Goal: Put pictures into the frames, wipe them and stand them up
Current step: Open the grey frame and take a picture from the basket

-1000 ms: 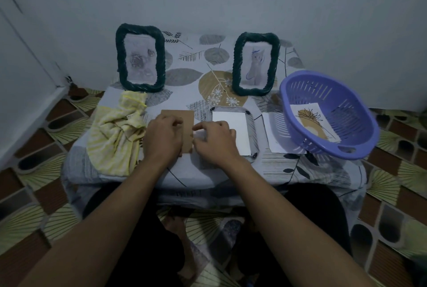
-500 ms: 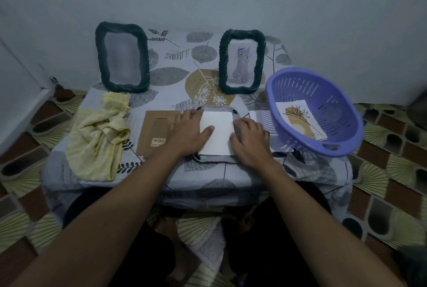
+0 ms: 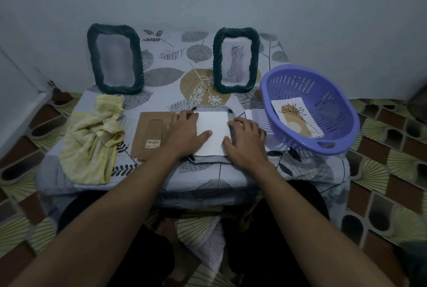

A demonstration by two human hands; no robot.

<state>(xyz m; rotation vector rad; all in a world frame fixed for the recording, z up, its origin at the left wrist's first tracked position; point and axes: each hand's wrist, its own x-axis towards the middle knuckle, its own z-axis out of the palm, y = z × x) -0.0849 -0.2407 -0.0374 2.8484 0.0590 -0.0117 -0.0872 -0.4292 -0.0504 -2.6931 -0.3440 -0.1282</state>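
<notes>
A white picture sheet (image 3: 213,129) lies face down on a dark frame (image 3: 209,159) that is flat on the table in front of me. My left hand (image 3: 184,133) rests on the sheet's left edge, thumb pressing its middle. My right hand (image 3: 245,141) presses the sheet's right edge with the fingers bent. The brown cardboard backing (image 3: 151,135) lies to the left of the frame. Two dark green woven frames stand at the back: the left frame (image 3: 114,59) and the right frame (image 3: 235,60) with a cat drawing.
A yellow-striped cloth (image 3: 92,141) is heaped at the table's left. A purple basket (image 3: 309,109) at the right holds pictures (image 3: 297,119). More white sheets (image 3: 255,114) lie beside it. The small table (image 3: 161,56) stands against a grey wall, tiled floor around.
Both hands left the brown backing, which now lies flat at the left, and moved right onto the white sheet on the frame. The head view shifted right.
</notes>
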